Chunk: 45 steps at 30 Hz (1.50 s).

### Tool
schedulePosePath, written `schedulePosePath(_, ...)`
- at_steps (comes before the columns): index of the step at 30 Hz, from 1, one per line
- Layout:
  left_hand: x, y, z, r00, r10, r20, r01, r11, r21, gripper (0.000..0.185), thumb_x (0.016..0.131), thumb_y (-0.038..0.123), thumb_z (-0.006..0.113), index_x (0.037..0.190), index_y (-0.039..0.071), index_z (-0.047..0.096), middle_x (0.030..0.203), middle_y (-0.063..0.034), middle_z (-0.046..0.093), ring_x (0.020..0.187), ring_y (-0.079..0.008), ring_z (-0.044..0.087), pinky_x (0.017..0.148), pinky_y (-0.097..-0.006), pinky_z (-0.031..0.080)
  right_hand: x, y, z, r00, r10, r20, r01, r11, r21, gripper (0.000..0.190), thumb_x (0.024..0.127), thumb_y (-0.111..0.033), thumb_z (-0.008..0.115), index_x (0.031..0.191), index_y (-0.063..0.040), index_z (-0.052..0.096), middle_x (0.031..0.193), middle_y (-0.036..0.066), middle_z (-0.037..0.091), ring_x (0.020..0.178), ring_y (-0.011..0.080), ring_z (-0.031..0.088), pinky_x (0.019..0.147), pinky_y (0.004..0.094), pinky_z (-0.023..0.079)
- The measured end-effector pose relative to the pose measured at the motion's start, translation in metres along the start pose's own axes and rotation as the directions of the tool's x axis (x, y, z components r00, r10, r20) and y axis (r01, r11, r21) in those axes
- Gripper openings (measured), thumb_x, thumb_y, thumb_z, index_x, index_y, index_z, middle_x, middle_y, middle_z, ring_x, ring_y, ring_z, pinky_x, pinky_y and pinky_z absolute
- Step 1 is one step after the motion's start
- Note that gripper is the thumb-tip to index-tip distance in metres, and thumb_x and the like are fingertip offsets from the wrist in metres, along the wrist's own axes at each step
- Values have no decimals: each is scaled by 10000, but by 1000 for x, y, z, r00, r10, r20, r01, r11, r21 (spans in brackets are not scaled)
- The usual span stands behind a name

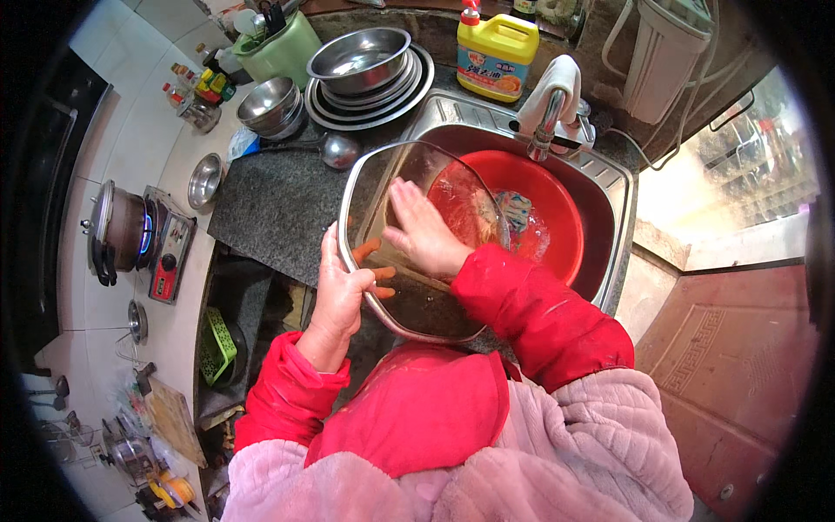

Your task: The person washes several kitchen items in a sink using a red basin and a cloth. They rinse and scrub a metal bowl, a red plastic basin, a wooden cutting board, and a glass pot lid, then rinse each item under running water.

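Note:
My left hand [340, 287] grips the metal rim of a tinted, see-through pan lid [424, 320], its fingers showing through the pane. The lid is tilted and overlaps the left edge of the sink [603, 215]. My right hand [423, 225] lies flat over the lid's upper face, thumb apart from the fingers, holding nothing. Behind the lid, a red plastic basin [569, 215] with water sits in the sink. A patterned cloth [515, 210] is in the basin. A tan item there shows only dimly through the lid.
A faucet [551, 121] draped with a white cloth [562, 81] overhangs the basin. Behind the sink stands a yellow detergent jug [497, 59]. Stacked metal bowls [359, 62] and a ladle [339, 151] are on the counter. Left, a pot [121, 225] sits over a lit gas burner [171, 251].

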<state>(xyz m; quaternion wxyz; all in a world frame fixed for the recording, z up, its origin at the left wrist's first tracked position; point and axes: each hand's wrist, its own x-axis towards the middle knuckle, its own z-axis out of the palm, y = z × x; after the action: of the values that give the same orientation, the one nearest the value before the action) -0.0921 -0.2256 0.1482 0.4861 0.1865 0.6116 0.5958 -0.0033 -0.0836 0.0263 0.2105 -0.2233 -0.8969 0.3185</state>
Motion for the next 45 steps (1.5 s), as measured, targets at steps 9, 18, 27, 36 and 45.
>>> schedulePosePath(9,-9,-8,-6,1000,-14,7,15,998,-56,897,674,-139,438,1452,224,178,1292,-203,454,861,-286,664,579,-338,594,5,-15,-8,993,93,-72,-82,987,137,601,869,-218,591,1327,77,337,1372,294,345,1291,456,311,1096,486,267)
schedulePosePath(18,-18,-8,-6,1000,-11,-29,9,998,-55,879,674,-143,425,1442,220,198,1285,-201,464,851,-274,665,600,-331,593,5,12,-10,968,-80,-237,112,985,129,477,710,70,496,1186,79,460,1221,297,465,1146,456,443,1029,480,349)
schedulePosePath(27,-15,-16,-8,998,33,-45,-34,999,-25,893,639,-116,412,1443,195,177,1287,-238,465,860,-346,680,610,-369,606,4,28,-4,986,-51,-161,71,990,118,573,735,70,495,1298,69,387,1325,316,377,1261,461,349,1090,471,297)
schedulePosePath(36,4,-25,-20,995,-38,-89,33,998,-62,870,624,-77,424,1416,213,212,1287,-240,476,854,-377,678,609,-394,603,-71,46,-81,975,68,-211,-36,988,151,380,729,29,570,1109,9,577,1125,208,564,1096,352,528,973,427,417)
schedulePosePath(45,11,-33,-30,985,-87,-151,75,994,-80,887,605,-87,393,1427,188,208,1308,-264,455,895,-392,670,625,-395,603,-37,294,-231,780,61,-623,-496,668,-555,678,637,-41,733,1273,-65,501,1306,232,477,1195,403,456,963,474,398)
